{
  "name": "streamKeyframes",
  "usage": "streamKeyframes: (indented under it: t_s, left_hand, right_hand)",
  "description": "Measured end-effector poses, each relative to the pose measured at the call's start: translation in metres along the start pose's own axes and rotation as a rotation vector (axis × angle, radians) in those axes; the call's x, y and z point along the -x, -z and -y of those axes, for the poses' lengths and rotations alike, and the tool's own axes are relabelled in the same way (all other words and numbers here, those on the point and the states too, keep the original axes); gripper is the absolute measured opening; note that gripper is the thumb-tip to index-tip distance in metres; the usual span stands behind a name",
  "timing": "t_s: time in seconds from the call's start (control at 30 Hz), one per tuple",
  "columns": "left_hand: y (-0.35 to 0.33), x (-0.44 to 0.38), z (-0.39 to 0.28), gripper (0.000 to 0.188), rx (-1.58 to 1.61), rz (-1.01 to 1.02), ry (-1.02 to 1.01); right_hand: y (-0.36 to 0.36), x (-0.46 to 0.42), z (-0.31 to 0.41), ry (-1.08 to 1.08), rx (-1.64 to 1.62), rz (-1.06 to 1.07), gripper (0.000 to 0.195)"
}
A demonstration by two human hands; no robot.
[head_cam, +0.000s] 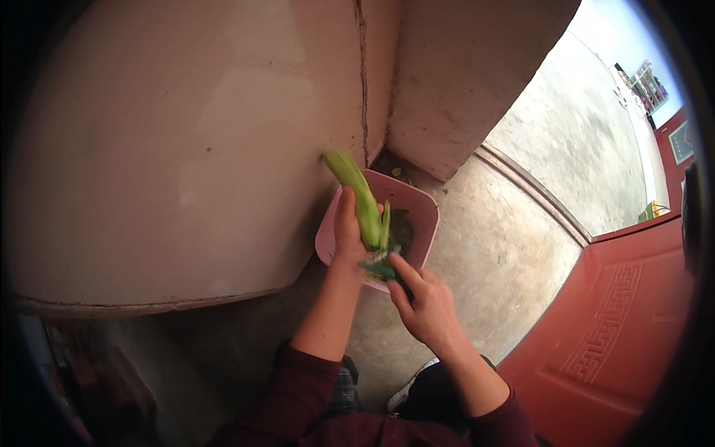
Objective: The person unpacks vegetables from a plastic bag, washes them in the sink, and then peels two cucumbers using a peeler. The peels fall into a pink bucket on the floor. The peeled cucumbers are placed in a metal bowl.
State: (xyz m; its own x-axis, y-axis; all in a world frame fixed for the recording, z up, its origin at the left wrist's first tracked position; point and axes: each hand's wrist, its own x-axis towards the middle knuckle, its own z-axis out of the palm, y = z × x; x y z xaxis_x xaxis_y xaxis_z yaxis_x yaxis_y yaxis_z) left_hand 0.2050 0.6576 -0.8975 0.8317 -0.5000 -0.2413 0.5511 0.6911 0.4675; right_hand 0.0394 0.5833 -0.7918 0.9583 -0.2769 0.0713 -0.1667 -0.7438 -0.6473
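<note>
My left hand (347, 232) grips a long, pale green gourd-like vegetable (357, 193), which slants up to the left over a pink plastic bin (427, 209). In my right hand (427, 307) is a green-handled vegetable peeler (382, 268), held at the vegetable's lower end and slightly blurred. A strip of green peel (385, 223) stands out alongside the vegetable, above the bin. Dark matter lies inside the bin, partly hidden by my hands, and I cannot tell what it is.
Walls (223, 139) meet in a corner behind the bin. A red door (603, 324) with a raised pattern stands at right. Beyond a threshold strip (536, 190) lies a bright concrete area. My shoe (405, 394) is on the concrete floor (475, 251) below.
</note>
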Motion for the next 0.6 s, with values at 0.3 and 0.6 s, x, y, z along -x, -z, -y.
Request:
streamKeyframes:
  t_s: [0.3, 0.6]
  left_hand:
    - [-0.031, 0.002, 0.018, 0.043, 0.053, 0.010, -0.008]
    - [-0.022, 0.001, 0.034, 0.045, -0.115, -0.059, -0.107]
  right_hand:
    - [-0.004, -0.043, -0.013, -0.089, -0.081, -0.238, 0.038]
    - [0.003, 0.006, -0.009, -0.106, 0.065, -0.106, 0.045]
